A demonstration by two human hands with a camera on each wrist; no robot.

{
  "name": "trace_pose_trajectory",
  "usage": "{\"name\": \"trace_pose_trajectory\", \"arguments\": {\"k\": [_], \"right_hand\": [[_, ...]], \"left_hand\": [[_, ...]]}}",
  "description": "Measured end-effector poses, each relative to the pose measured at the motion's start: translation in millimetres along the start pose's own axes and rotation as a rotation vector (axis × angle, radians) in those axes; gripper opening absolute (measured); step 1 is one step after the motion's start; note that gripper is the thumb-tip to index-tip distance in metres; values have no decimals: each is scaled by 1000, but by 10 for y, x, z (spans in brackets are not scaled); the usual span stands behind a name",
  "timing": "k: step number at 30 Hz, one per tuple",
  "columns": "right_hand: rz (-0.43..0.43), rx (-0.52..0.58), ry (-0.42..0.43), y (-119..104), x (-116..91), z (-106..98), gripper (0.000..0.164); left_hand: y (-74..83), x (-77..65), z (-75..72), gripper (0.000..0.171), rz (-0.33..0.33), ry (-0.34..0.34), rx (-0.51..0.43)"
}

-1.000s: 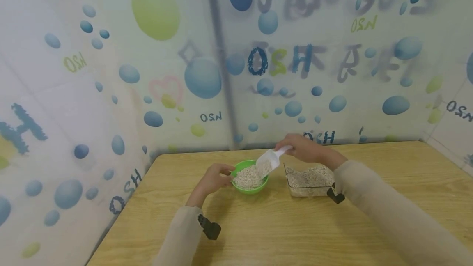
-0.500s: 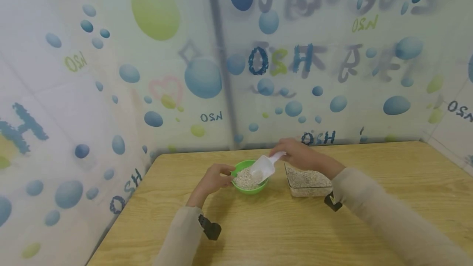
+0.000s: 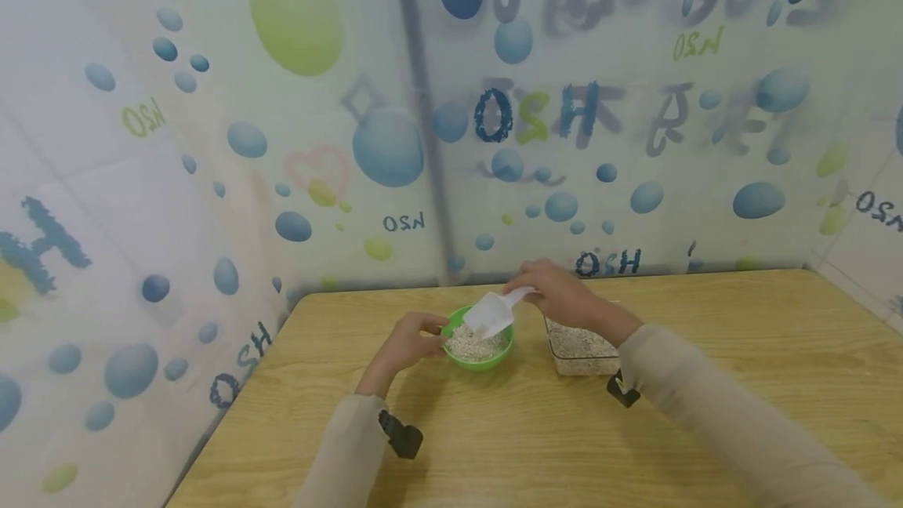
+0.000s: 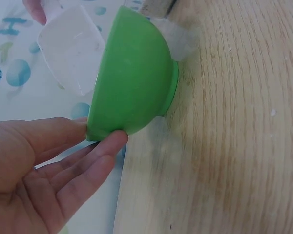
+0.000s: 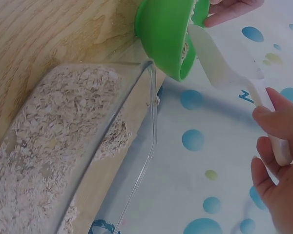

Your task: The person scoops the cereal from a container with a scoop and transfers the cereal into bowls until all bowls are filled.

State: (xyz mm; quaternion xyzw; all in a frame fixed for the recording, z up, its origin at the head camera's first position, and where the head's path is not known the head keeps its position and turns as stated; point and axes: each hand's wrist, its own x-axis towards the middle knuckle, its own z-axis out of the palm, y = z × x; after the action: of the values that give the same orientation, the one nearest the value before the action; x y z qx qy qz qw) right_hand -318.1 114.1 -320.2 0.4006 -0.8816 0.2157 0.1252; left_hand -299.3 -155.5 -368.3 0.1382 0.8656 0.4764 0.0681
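Left hand [image 3: 409,338] pinches one bowl [image 4: 132,73] at nine o'clock, one box [image 3: 582,366] stands at three; right hand [image 3: 559,295] grips one scoop [image 3: 489,315], now emptier.

1. Back panel [image 3: 462,73]: the large lettering [image 3: 534,116] is reading "H2O" in mirror image, a green "2" standing between a blue "H" and a blue "O".
2. Back panel, upper right: the small green lettering [image 3: 698,43] is showing a mirrored "H2O".
3. Back panel, lower area: the small blue lettering [image 3: 404,222] and the dark lettering [image 3: 608,263] above the table [image 3: 508,429] are repeating it.
4. Left panel [image 3: 85,147]: a large "H" [image 3: 45,243], a green mark [image 3: 143,118] and a dark mark [image 3: 247,364] are showing.
5. Right panel [image 3: 875,132]: the edge lettering [image 3: 879,210] is repeating "H2O", mirrored.
6. Grey characters [image 3: 666,117] are appearing too blurred to read.
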Motion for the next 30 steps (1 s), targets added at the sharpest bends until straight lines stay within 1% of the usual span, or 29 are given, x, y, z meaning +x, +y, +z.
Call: {"name": "trace_pose_trajectory", "arguments": {"k": [4,8,15,19,22,24,26,30], "right_hand": [[-9,-22,49,23,-25,-28,29],[0,-20,88,74,-68,-76,31],[32,44,115,224,-184,-167,30],[50,55,111,290,-286,-262,29],[66,49,104,321,-374,-353,29],[70,44,103,341,-430,-413,29],[82,53,96,352,-492,-472,29],[126,80,66,379,-624,-560,27]], "left_hand": [[0,-12,-2,32,20,-8,6],[36,-29,-16,32,9,0,37],[99,-44,-62,31,-1,48,111],[144,-46,-66,30,-3,77,131],[201,-47,-49,29,12,88,131],[250,-49,-25,30,34,85,125],[300,-53,10,30,62,69,119],[375,-40,115,33,124,13,99]]}}
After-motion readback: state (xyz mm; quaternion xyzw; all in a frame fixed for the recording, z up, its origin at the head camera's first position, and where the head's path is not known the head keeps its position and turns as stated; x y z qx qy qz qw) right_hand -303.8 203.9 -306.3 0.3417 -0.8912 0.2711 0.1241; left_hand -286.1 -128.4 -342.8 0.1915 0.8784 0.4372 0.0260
